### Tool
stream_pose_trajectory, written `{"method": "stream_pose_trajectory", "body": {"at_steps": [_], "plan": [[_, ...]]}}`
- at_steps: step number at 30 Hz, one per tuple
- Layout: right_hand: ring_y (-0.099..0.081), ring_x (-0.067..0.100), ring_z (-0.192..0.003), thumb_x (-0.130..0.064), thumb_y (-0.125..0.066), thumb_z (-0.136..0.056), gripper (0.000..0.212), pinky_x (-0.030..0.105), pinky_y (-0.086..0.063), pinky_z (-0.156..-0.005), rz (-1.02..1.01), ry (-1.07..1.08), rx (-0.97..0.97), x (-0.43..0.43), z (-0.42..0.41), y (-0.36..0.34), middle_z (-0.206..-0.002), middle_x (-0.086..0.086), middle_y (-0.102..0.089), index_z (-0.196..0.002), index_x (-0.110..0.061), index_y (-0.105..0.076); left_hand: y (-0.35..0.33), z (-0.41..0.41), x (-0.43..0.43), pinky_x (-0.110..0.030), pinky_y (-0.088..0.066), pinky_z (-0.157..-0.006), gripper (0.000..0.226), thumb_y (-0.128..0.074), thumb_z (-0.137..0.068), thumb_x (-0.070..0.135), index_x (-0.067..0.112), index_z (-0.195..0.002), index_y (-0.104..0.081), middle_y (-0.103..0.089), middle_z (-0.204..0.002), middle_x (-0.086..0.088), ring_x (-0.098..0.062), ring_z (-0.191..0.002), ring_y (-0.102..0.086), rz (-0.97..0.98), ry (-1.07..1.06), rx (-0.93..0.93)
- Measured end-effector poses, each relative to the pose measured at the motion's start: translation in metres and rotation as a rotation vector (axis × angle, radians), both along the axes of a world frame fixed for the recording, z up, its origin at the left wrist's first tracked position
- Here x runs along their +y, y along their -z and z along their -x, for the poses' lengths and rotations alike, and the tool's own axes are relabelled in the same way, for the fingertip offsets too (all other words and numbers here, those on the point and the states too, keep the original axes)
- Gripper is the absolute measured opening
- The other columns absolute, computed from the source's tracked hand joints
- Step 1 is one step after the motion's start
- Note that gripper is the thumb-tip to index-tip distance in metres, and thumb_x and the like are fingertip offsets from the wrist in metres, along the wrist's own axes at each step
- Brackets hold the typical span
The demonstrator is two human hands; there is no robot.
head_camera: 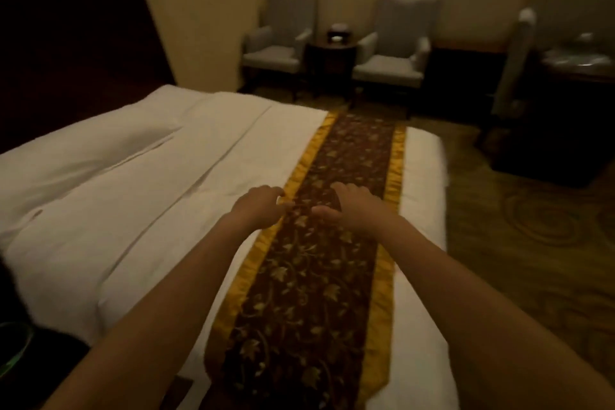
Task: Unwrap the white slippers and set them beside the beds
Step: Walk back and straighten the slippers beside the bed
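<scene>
No slippers are in view. A bed [139, 196] with white linen fills the lower left and middle. Across its foot lies a dark brown runner [309, 276] with gold leaf pattern and yellow borders. My left hand [259, 206] rests at the runner's left yellow border, fingers loosely curled, holding nothing. My right hand [349, 206] lies flat on the runner's brown middle, fingers apart and empty. Both arms stretch forward over the bed.
Two grey armchairs [276, 50] [396, 60] stand at the far wall with a small dark side table [331, 53] between them. A dark desk [565, 116] and a chair stand at the right. Patterned carpet [532, 243] lies right of the bed. A dark headboard is at upper left.
</scene>
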State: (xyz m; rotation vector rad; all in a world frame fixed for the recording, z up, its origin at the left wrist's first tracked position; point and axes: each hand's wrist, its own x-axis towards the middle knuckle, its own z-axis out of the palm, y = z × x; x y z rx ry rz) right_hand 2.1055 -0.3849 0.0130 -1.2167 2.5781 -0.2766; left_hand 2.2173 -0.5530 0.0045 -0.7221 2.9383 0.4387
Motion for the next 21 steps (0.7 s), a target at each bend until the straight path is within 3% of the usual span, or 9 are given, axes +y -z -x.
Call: {"method": "stream_pose_trajectory", "body": {"at_steps": [6,11,17,21], "plan": [[-0.036,0.036,-0.129,-0.075,-0.041,-0.076,0.088,0.050,-0.036,-0.103,0.025,0.156,-0.061,0.162,0.113,0.015,-0.147,0.013,-0.034,-0.143,-0.023,-0.018,0.013,0.141,0.133,-0.043,-0.046,-0.092,0.045,-0.043,-0.091,0.047,0.015,-0.121,-0.051,-0.057,-0.124,-0.012,-0.030,-0.113,-0.052,0.020,0.159,0.008],[-0.035,0.035,-0.131,-0.074,-0.043,-0.076,0.086,0.052,-0.037,-0.100,-0.061,0.271,-0.015,0.275,0.209,0.019,-0.147,0.011,-0.034,-0.142,-0.022,-0.022,0.030,0.254,0.240,-0.042,-0.042,-0.099,0.055,-0.044,-0.089,0.051,0.017,-0.133,-0.042,-0.049,-0.137,-0.011,-0.029,-0.123,-0.047,-0.046,0.161,0.017],[-0.024,0.035,-0.138,-0.069,-0.046,-0.078,0.083,0.054,-0.028,-0.109,-0.067,0.377,-0.063,0.359,0.301,0.007,-0.153,0.010,-0.026,-0.143,-0.022,-0.023,0.018,0.360,0.322,-0.043,-0.041,-0.101,0.056,-0.041,-0.091,0.051,0.017,-0.135,-0.040,-0.048,-0.138,-0.010,-0.028,-0.125,-0.045,-0.022,0.283,-0.028],[-0.030,0.032,-0.136,-0.063,-0.049,-0.081,0.079,0.050,-0.033,-0.107,-0.020,0.382,-0.097,0.389,0.360,0.007,-0.150,0.009,-0.032,-0.142,-0.020,-0.025,0.020,0.425,0.349,-0.044,-0.041,-0.101,0.055,-0.041,-0.091,0.050,0.018,-0.135,-0.039,-0.047,-0.139,-0.010,-0.029,-0.125,-0.043,0.004,0.302,-0.027]]}}
